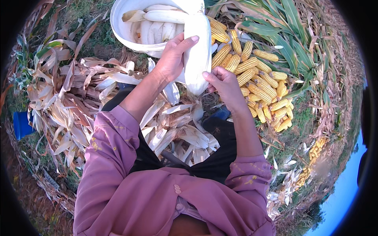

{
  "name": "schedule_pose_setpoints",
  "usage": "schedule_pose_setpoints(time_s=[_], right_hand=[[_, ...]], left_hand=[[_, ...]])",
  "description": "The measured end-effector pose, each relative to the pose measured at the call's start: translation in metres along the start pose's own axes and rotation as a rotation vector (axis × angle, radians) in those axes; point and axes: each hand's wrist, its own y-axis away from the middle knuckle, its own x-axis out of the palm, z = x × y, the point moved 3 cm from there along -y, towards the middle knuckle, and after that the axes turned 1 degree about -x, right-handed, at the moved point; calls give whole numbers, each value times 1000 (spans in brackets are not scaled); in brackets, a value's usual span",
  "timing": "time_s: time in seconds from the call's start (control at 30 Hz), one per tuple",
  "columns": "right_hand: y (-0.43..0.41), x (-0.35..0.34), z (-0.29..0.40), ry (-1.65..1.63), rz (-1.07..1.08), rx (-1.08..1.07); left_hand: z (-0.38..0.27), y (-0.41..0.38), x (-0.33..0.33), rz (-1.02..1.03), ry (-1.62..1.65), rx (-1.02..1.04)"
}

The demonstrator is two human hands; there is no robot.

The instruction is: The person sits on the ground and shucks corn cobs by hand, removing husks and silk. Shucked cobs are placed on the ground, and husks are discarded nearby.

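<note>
An ear of corn in its pale husk [197, 50] stands upright in front of me, tip end near the lower right. My left hand [174, 56] grips its left side, with the thumb across its front. At its lower right edge, the thumb and fingers of my right hand [223, 82] are bent together at the husk; whether they pinch it is hard to tell. Behind it, a white bucket [118, 32] holds several unhusked ears [165, 16]. Bare yellow ears of corn [261, 88] lie heaped on the ground to the right of my right hand.
Dry husks [180, 126] lie between my legs and in a large pile [71, 103] at the left. A blue container [23, 125] is at the far left. Green corn stalks and leaves [283, 38] lie at the upper right, and more yellow corn [313, 159] lies farther right.
</note>
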Motion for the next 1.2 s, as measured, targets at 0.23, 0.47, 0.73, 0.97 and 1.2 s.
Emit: schedule_pose_setpoints(time_s=[0.23, 0.47, 0.73, 0.97, 1.2], right_hand=[[7, 5, 5, -86, -60, 42], [10, 15, 4, 107, 125, 19], [5, 28, -12, -300, 68, 104], [11, 18, 10, -539, 108, -8], [10, -2, 23, -890, 197, -228]], left_hand=[[3, 0, 6, -53, 24, 77], [12, -3, -3, -118, 11, 33], [24, 0, -4, -352, -429, 137], [33, -7, -6, -35, 165, -174], [32, 2, 15, 79, -41, -93]])
